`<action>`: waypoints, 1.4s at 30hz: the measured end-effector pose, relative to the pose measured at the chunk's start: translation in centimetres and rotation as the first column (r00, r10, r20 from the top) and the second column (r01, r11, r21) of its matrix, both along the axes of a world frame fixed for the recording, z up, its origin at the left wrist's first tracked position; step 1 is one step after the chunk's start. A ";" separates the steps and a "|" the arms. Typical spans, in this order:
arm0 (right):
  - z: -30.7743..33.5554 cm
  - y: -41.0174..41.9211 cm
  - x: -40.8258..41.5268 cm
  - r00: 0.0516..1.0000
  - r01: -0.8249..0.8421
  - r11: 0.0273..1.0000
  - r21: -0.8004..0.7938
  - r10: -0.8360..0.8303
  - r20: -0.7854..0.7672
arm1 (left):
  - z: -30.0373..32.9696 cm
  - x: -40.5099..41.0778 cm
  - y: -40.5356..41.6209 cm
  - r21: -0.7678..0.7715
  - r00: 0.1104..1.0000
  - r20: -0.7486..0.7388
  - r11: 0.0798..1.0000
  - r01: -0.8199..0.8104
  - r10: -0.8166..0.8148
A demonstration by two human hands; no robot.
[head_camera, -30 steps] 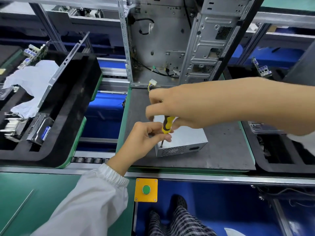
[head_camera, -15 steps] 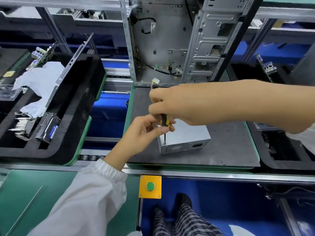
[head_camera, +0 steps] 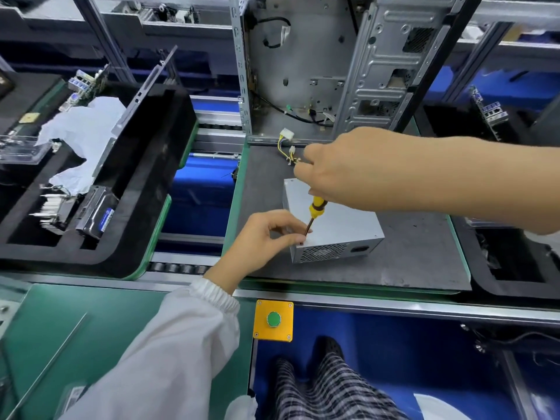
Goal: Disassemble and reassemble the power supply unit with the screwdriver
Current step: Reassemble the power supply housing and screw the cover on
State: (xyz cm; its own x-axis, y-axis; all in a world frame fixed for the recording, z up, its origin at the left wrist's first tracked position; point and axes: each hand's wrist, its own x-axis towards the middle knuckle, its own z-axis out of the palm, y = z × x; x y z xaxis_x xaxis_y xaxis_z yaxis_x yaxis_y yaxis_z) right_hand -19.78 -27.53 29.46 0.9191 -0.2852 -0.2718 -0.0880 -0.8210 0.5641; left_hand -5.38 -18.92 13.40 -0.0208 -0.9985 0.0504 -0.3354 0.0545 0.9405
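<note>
The power supply unit point(head_camera: 336, 228), a grey metal box with a perforated grille facing the person, sits on the dark mat point(head_camera: 409, 262) of the worktop, just in front of the open computer case point(head_camera: 318, 65) that stands upright at the back. A short bundle of yellow wires with white connectors point(head_camera: 288, 144) trails from behind the box toward the case. The right hand point(head_camera: 342, 174) reaches in from the right, its grip closed around the top of the screwdriver point(head_camera: 313, 215), whose yellow and black handle shows below the fingers. The tool leans a little, the shaft running down and to the left to the near left top corner of the box. The left hand point(head_camera: 266, 237), coming out of a white sleeve point(head_camera: 169, 353), sits at that same corner with its grip pinching the lower shaft of the screwdriver between thumb and fingertips, right where the tip meets the metal; the tip itself is hidden by the fingers. To the left, across a gap of blue conveyor, a black foam tray point(head_camera: 145, 189) holds a heatsink, a drive and a crumpled white sheet. On the near rail, a yellow box with a green push button point(head_camera: 273, 319) is fixed straight ahead of the person, whose checked trousers show below.
</note>
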 end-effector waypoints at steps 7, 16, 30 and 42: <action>-0.2 1.5 1.0 0.970 -0.120 0.993 -0.013 0.114 -0.216 | -0.8 1.1 -0.1 -0.033 0.995 0.092 0.999 0.028 -0.025; -0.4 1.4 1.0 0.969 -0.035 0.999 0.034 0.042 -0.245 | -0.6 0.6 -0.2 0.009 0.991 0.108 0.996 0.083 -0.084; -2.0 -2.6 -6.4 0.781 0.502 0.620 0.602 -0.624 -0.009 | 1.1 2.1 -3.2 0.097 0.992 0.114 0.994 0.046 -0.057; -9.1 -9.8 -25.4 0.098 0.444 0.205 0.872 -0.979 0.180 | 2.1 -15.7 -13.9 0.114 0.968 0.203 0.986 0.125 -0.146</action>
